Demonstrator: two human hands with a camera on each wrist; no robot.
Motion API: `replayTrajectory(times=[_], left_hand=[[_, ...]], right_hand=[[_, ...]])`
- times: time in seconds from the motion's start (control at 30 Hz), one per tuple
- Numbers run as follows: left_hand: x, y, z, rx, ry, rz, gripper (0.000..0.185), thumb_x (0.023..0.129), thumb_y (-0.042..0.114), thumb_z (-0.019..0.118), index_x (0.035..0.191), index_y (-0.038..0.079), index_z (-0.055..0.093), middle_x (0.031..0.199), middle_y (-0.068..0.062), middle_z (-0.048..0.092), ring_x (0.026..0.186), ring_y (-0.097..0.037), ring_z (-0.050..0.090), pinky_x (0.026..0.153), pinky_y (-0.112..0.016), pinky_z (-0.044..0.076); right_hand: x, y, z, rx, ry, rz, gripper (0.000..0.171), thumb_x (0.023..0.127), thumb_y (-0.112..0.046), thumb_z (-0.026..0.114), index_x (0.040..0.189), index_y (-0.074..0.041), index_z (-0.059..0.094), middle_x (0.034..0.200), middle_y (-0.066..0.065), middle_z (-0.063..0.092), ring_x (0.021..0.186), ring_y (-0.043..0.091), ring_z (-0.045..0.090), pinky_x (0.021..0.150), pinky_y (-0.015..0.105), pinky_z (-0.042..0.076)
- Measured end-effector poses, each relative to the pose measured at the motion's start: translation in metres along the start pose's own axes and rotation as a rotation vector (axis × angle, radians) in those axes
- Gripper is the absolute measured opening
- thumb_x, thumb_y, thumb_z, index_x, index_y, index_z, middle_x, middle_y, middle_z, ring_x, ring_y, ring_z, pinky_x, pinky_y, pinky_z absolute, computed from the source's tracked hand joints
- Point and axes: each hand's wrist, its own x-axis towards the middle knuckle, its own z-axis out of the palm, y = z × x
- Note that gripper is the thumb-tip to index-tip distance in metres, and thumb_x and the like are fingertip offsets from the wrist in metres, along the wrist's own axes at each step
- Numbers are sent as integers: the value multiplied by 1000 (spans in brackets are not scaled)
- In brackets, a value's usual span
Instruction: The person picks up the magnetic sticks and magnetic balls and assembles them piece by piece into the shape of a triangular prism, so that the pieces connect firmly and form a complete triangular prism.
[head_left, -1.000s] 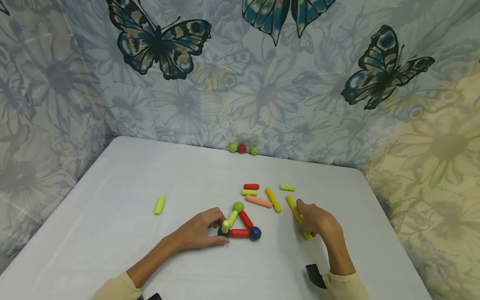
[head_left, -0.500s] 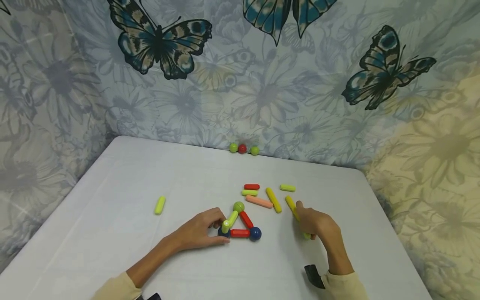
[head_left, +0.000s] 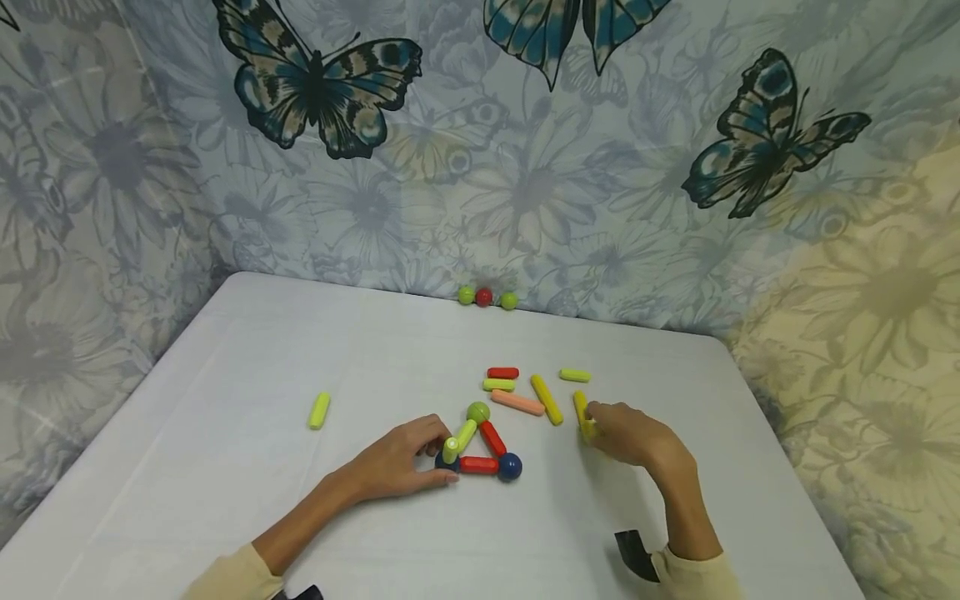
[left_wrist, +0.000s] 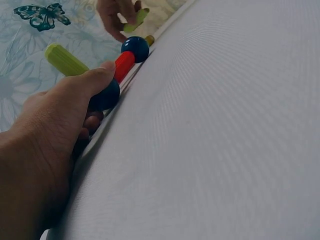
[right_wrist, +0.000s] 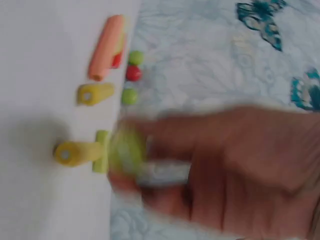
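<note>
My left hand (head_left: 401,460) grips the blue ball (left_wrist: 106,96) at the near-left corner of a flat triangle of magnetic sticks and balls. On that ball stands a lime-green stick (left_wrist: 65,59), tilted up. The triangle's near side is a red stick (head_left: 478,466), leading to a second blue ball (head_left: 510,467). Another red stick (head_left: 492,439) and a lime-green stick (head_left: 466,436) meet at a green ball (head_left: 477,412). My right hand (head_left: 637,435) pinches a short lime-green stick (left_wrist: 136,22), blurred in the right wrist view, above the table beside a yellow stick (head_left: 580,404).
Behind the triangle lie a red stick (head_left: 503,372), a lime-green stick (head_left: 498,385), an orange stick (head_left: 518,403) and a yellow stick (head_left: 547,399). One lime-green stick (head_left: 574,375) lies farther right, another (head_left: 318,411) at left. Three balls (head_left: 484,297) line the back edge.
My right hand has picked up the short lime-green stick from beside the near end of the yellow stick and moved slightly up and away. My left hand stays on the blue ball.
</note>
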Motion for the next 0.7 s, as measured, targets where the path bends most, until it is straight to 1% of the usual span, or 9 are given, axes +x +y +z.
replayTrajectory(times=[0.1,0.2,0.23,0.33,0.4,0.47,0.53,0.6,0.7], left_hand=[[0,0,-1,-4,-2,-9,34,92,44,79,112,24,61,98,13,56,89,0,52,80,-18,49],[0,-1,-1,-9,-3,-5,33,92,44,79,111,24,61,98,13,56,89,0,51,79,-18,49],[0,-1,-1,-9,-1,-4,33,92,44,79,111,24,61,97,13,56,89,0,51,79,-18,49],[1,-2,0,-12,5,-1,33,92,44,79,111,24,61,98,13,57,89,0,51,80,-18,49],[0,-1,-1,-9,9,-4,33,91,43,80,111,24,61,98,13,56,89,0,52,79,-18,49],[0,-2,-1,-11,16,2,33,91,43,80,111,24,61,97,13,56,89,0,51,79,-18,49],[1,-1,-1,-15,18,8,33,91,42,80,111,23,61,97,13,56,89,0,52,79,-18,49],[1,-1,0,-19,17,15,33,92,43,80,111,23,61,97,12,56,89,-1,52,79,-18,49],[2,-2,0,-20,17,21,33,92,44,79,111,23,62,98,12,57,89,-1,52,80,-18,49]], right_hand=[[2,-10,-5,133,33,-252,31,99,-8,69,129,-3,66,115,11,74,92,15,69,79,29,57],[5,-24,-5,190,46,-421,28,96,-10,74,124,-8,69,118,8,75,95,10,71,80,23,58],[5,-27,-4,203,39,-448,26,95,-11,75,121,-11,70,115,6,75,93,7,71,79,22,57],[6,-37,1,208,23,-517,22,94,-11,78,114,-13,71,126,7,74,87,2,68,78,22,56],[8,-43,6,206,15,-551,20,93,-10,78,111,-13,71,131,9,72,87,0,68,79,22,57],[12,-47,11,195,5,-579,18,94,-7,76,110,-11,71,132,9,72,90,1,67,82,23,58],[16,-50,16,171,-11,-597,15,94,-6,76,107,-11,70,114,1,74,92,0,66,85,24,58],[20,-52,21,144,-29,-604,15,93,-5,76,104,-13,69,103,-5,71,93,0,63,88,27,58],[23,-53,25,111,-44,-598,18,91,-6,79,103,-14,69,97,-11,67,93,0,61,91,29,58]])
